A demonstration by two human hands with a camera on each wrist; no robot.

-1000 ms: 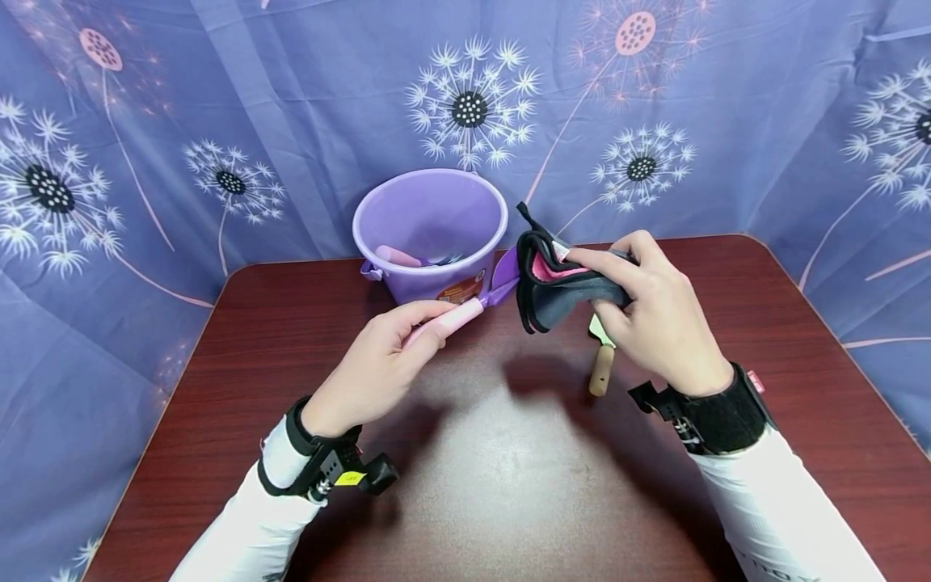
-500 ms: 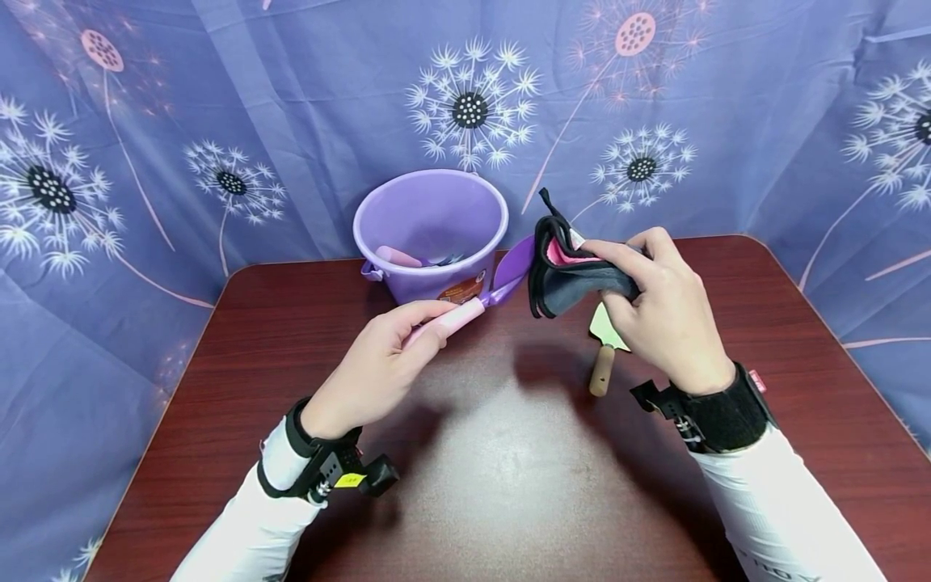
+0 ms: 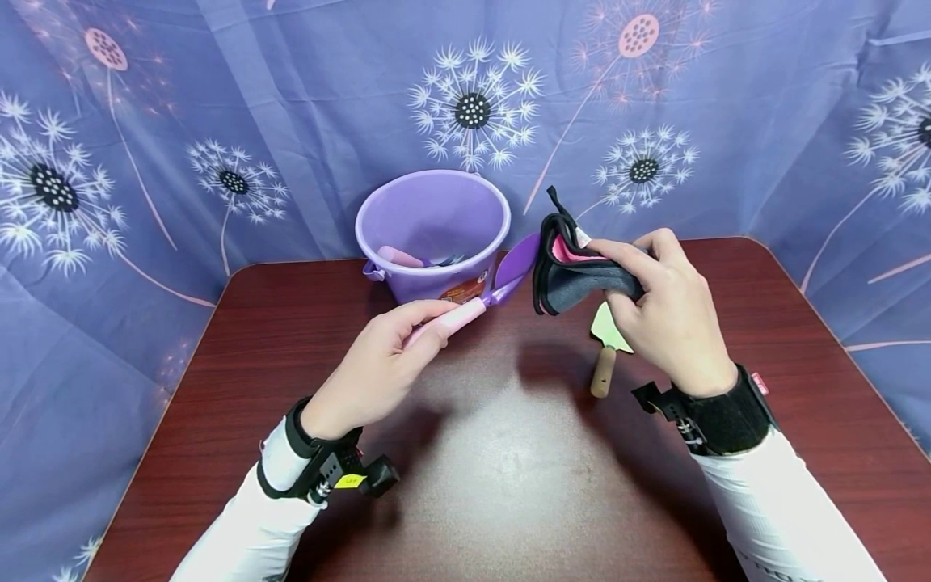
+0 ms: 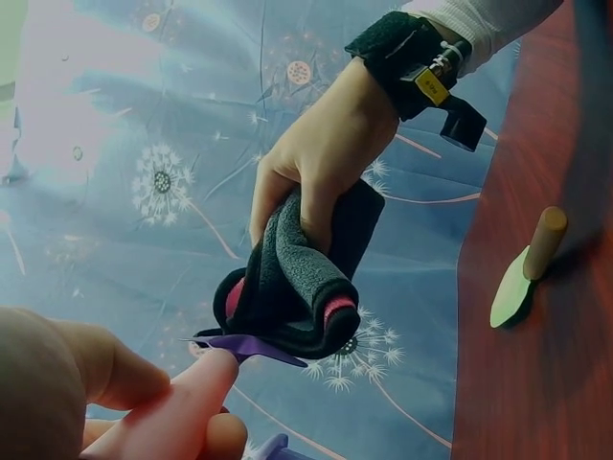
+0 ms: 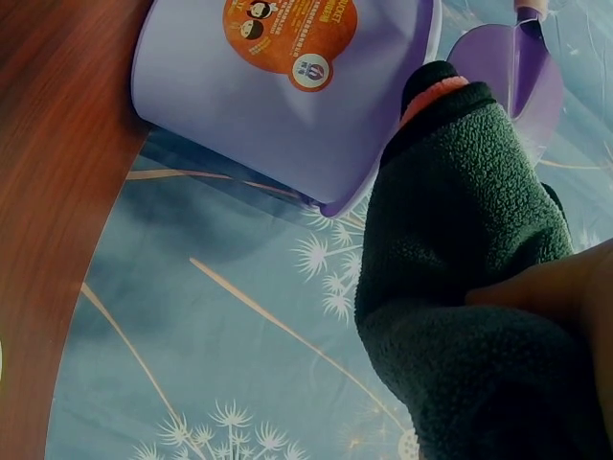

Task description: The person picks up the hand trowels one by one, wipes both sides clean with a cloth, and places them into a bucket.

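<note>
In the head view my left hand point(image 3: 371, 368) grips a small garden trowel point(image 3: 460, 316) by its pink handle, the purple blade point(image 3: 515, 260) pointing up to the right. My right hand point(image 3: 672, 319) holds a folded dark grey cloth point(image 3: 585, 284) with black edging and a pink inner side, thumb below and fingers above. The cloth's folded edge overlaps the blade's tip. From the left wrist, the cloth point(image 4: 292, 273) appears right at the purple blade point(image 4: 254, 349). In the right wrist view the cloth point(image 5: 460, 211) hides part of the blade point(image 5: 532, 91).
A purple bucket point(image 3: 374, 230) stands at the table's back edge, with a pink-handled tool point(image 3: 400, 257) inside. A pale green trowel point(image 3: 609, 327) with a wooden handle lies on the dark red table point(image 3: 291, 323). A blue dandelion-print curtain point(image 3: 327, 97) hangs close behind.
My right hand has moved the cloth to the right and slightly up, toward the blade's tip. More of the purple blade and the green trowel shows. The left hand has stayed in place.
</note>
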